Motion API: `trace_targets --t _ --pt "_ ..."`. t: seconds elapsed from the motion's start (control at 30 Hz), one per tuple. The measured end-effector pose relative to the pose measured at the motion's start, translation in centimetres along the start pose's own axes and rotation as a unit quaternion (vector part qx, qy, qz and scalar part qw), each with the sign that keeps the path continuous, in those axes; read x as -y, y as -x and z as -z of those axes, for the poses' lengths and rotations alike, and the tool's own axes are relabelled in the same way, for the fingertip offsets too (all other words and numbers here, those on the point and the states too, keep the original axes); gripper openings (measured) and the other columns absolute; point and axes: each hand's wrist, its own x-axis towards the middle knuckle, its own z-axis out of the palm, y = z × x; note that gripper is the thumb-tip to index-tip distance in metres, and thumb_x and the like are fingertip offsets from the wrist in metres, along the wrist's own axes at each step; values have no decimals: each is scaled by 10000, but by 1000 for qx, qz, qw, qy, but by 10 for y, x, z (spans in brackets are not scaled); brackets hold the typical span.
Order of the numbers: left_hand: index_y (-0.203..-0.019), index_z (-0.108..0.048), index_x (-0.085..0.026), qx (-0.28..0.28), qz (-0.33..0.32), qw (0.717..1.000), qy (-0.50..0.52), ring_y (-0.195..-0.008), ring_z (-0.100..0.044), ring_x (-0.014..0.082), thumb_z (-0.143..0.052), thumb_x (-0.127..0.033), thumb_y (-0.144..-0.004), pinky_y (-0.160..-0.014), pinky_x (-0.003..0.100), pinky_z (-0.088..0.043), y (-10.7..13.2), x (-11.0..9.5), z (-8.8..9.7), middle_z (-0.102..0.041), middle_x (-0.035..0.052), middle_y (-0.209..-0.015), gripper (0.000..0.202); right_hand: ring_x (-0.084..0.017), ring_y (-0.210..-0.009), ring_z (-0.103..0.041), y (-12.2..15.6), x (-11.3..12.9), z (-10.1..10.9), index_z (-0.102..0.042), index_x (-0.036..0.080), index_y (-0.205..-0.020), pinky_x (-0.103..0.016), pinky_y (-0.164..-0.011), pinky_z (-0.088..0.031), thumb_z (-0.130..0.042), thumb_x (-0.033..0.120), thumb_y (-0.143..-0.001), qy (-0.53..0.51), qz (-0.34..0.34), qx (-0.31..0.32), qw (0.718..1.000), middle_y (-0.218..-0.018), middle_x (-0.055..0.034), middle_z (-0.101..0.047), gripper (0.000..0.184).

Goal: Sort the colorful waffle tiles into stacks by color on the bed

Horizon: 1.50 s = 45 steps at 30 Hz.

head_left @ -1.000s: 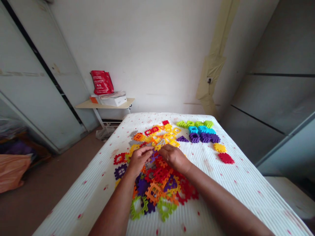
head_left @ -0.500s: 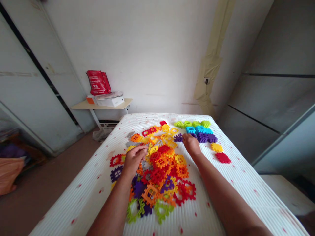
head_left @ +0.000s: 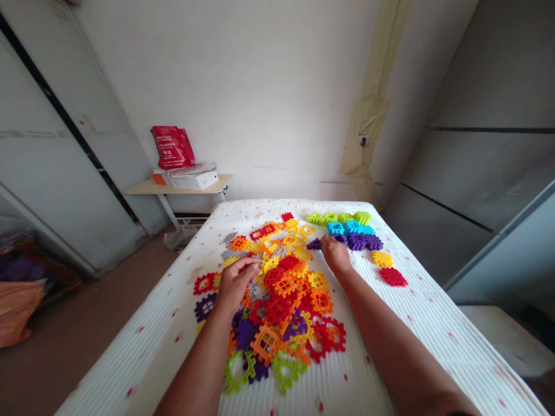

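Fingers of the left hand (head_left: 235,284) curl down over the near side of a big heap of plastic waffle blocks (head_left: 277,303), with the tips on some yellow blocks (head_left: 269,264), but I can't tell if they have hold of one. The right hand (head_left: 336,255) lies farther out, with its fingers pointing forward and a little to the left. Its fingertips are at a small purple block (head_left: 314,244), which sits just in front of them and a bit to the left. That block lies flat, and it is a short, squat shape with no clear long side. The right hand is much nearer to it than the left, but I can't tell if the fingers pinch it or only touch it. Past the right hand are neat groups of blocks: lime green ones (head_left: 323,219) at the far end, blue ones (head_left: 336,229) below them, and purple ones (head_left: 358,241) just to the right of the hand's reach. Farther right lie one yellow block (head_left: 383,259) and one red block (head_left: 393,277). All of this rests on a white ribbed mattress (head_left: 381,352) with small red marks.
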Motion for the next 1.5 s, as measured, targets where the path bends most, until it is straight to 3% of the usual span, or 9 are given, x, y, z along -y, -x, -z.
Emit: trace_targets --t 0.17,0.3,0.4,0.47,0.57,0.73,1.03,1.27,1.5 --pt "-844 -677 -144 4 -7 1000 -5 -515 -477 80 -670 -346 -674 -505 204 -370 -1 2 1 -609 -8 -618 264 -155 -745 -603 0 3 2 -628 136 -938 -233 -604 -360 -392 117 -875 -21 19 -9 1000 -928 -101 -651 245" --pt "-861 -680 -144 3 -8 1000 -11 -515 -481 82 -669 -340 -676 -503 199 -369 -1 4 3 -612 -11 -610 270 -145 -772 -603 1 18 29 -658 153 -899 -220 -654 -384 -479 128 -832 -131 93 -13 987 -918 -78 -666 192" --pt "-865 -680 -142 -5 -10 1000 -17 -511 -482 84 -668 -334 -671 -502 202 -372 -1 4 4 -622 -8 -616 274 -110 -670 -585 13 38 67 -672 164 -819 -196 -602 -382 -576 135 -759 -251 199 120 940 -777 -15 -673 117" --pt "-862 -679 -139 -11 -11 1000 -23 -505 -484 87 -665 -333 -666 -500 207 -374 -1 3 4 -628 -4 -622 275 -97 -640 -591 29 54 91 -675 165 -778 -177 -566 -377 -629 145 -720 -282 281 275 875 -719 14 -672 77" --pt "-864 -676 -137 -17 -8 999 -28 -503 -489 91 -660 -336 -667 -494 211 -371 -1 3 5 -634 1 -634 281 -131 -637 -621 59 81 111 -698 164 -795 -192 -538 -389 -720 206 -650 -159 361 399 828 -743 -12 -697 152" --pt "-885 -669 -135 -10 -11 999 -30 -509 -483 85 -657 -337 -682 -499 207 -364 -3 7 6 -635 2 -645 287 -277 -750 -671 92 115 106 -718 131 -882 -296 -564 -473 -738 318 -658 68 348 341 871 -796 -140 -711 292" --pt "-871 -669 -143 6 -34 998 -45 -524 -484 85 -643 -333 -707 -524 209 -378 -3 7 6 -620 -8 -651 253 -261 -787 -675 94 119 103 -710 129 -899 -314 -609 -497 -521 106 -803 101 371 287 877 -816 -144 -707 213" --pt "-839 -674 -153 27 -37 995 -86 -505 -469 95 -617 -334 -722 -501 208 -372 2 1 3 -540 -37 -543 223 -193 -700 -637 71 102 90 -688 171 -845 -229 -515 -390 -575 169 -753 -5 384 255 888 -847 -83 -692 146" --pt "-880 -681 -147 61 -30 992 -107 -501 -489 111 -599 -352 -725 -500 225 -389 2 2 1 -572 -17 -570 270 -81 -607 -503 44 76 70 -625 150 -767 -173 -566 -364 -537 7 -663 -346 332 202 854 -712 17 -597 197"
